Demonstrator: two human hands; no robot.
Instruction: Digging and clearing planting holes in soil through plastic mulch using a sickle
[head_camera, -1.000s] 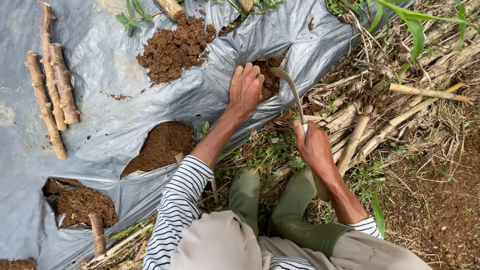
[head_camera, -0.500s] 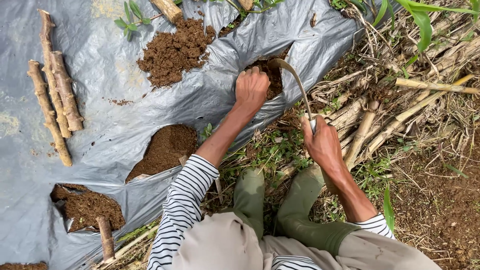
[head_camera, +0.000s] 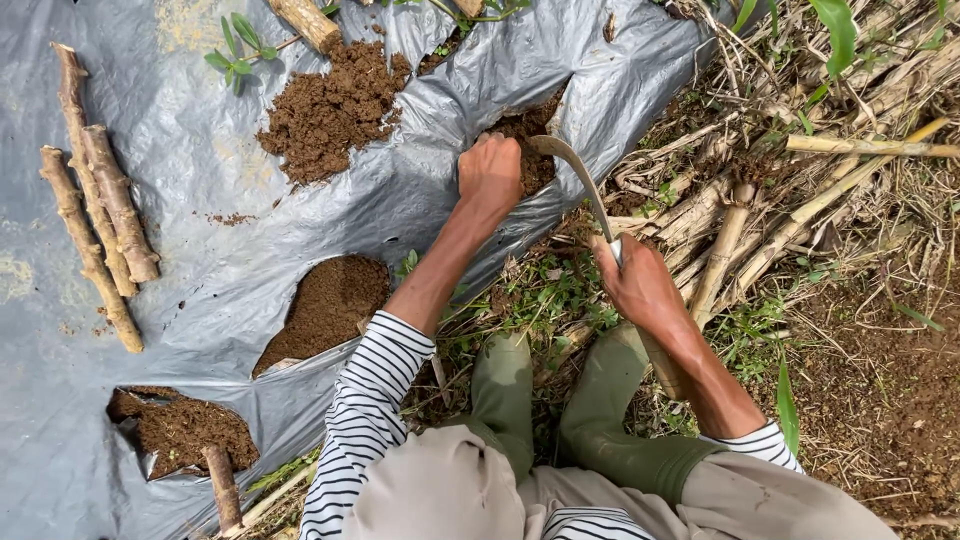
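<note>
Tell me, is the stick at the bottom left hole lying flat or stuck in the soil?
Stuck in. The short stick stands with its top end sunk in the brown soil showing through the cut grey plastic sheet.

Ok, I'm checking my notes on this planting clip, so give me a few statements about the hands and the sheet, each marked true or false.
1. The right hand grips a curved sickle. True.
2. The left hand lies flat and open on the grass. False: it is fisted at a soil-filled hole in the grey plastic sheet.
3. Cut stem pieces lie on the sheet. True.
4. The person wears red shoes. False: they wear green rubber boots.
</note>
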